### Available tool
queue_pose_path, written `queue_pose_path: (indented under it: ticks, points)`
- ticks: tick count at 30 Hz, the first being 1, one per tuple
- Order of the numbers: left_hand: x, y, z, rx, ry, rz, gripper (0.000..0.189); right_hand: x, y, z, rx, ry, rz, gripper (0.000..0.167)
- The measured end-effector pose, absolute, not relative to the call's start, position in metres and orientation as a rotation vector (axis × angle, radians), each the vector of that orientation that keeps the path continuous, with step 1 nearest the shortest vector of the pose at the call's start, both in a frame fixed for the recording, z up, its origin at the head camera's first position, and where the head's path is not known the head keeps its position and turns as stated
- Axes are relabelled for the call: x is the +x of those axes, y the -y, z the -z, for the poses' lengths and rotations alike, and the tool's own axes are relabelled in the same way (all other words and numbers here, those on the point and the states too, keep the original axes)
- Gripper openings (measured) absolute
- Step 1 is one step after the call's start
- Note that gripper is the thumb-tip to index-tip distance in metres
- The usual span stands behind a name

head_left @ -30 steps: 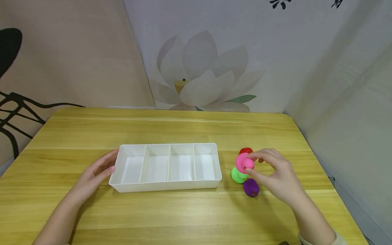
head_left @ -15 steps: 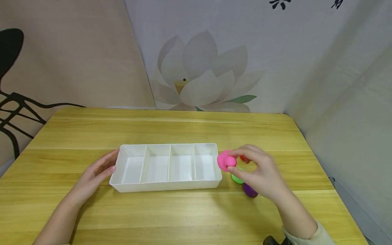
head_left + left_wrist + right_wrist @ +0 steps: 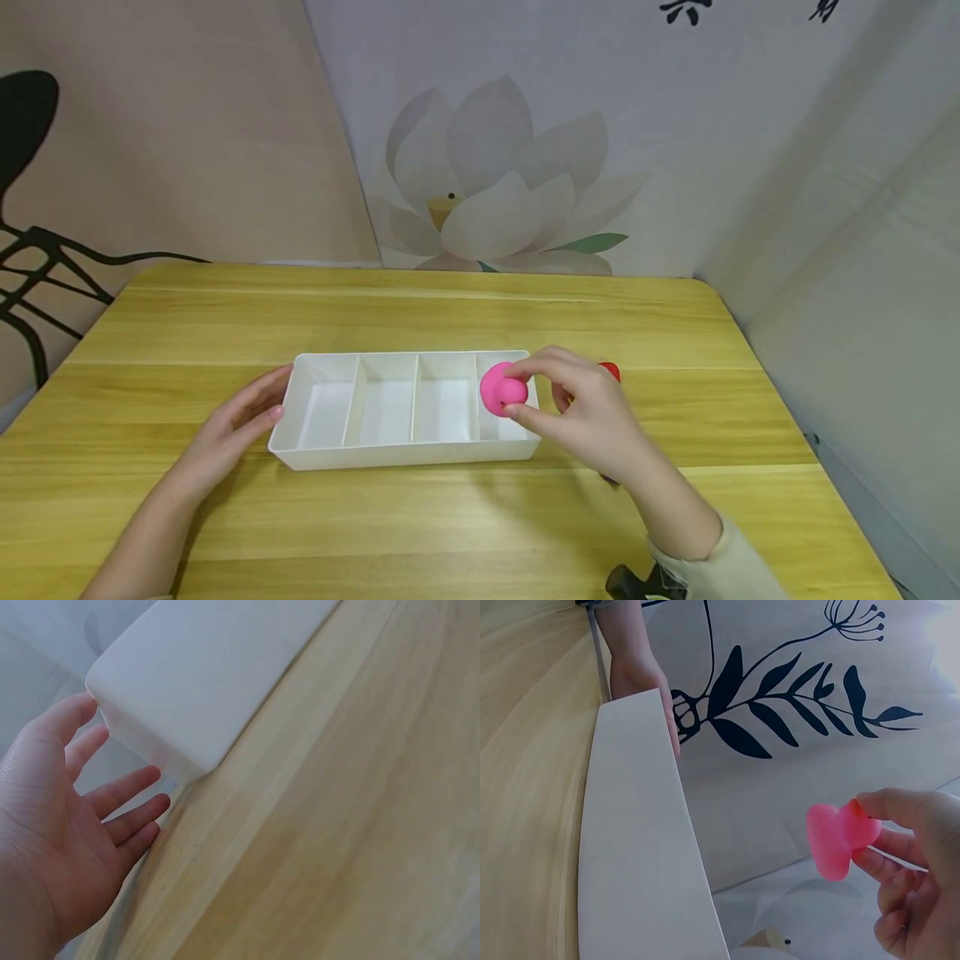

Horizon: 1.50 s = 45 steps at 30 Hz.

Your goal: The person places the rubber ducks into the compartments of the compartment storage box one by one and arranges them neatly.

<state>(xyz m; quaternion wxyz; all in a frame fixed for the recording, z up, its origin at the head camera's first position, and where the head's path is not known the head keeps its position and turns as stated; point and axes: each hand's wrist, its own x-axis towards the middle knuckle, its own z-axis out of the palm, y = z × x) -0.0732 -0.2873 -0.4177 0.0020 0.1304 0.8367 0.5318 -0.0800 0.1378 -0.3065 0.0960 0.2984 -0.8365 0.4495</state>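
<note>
The pink rounded rubbery toy (image 3: 498, 389) and white oblong plastic box (image 3: 405, 456) looked smooth, the broad yellow wooden tabletop (image 3: 420, 533) faintly glossy.

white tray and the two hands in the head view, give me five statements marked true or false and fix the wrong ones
1. The right hand pinches a pink toy. True.
2. The pink toy lies in the leftmost compartment. False: in the head view it is held over the rightmost compartment.
3. The left hand is at the left end of the white tray. True.
4. The white tray has three compartments. False: it has four.
5. A red item shows beside the right hand, partly hidden. True.
</note>
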Motion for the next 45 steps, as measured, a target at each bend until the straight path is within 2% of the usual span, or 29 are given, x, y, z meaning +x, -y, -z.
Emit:
queue_pose_path:
  ticks: [32, 45]
  points:
    - [-0.073, 0.285, 0.416, 0.414, -2.614, -1.697, 0.048, -0.112, -0.045, 0.320, 1.179, 2.483, -1.466, 0.027]
    - [-0.073, 0.286, 0.417, 0.432, -2.613, -1.699, 0.049, -0.123, -0.013, 0.325, 1.156, 2.635, -1.472, 0.031]
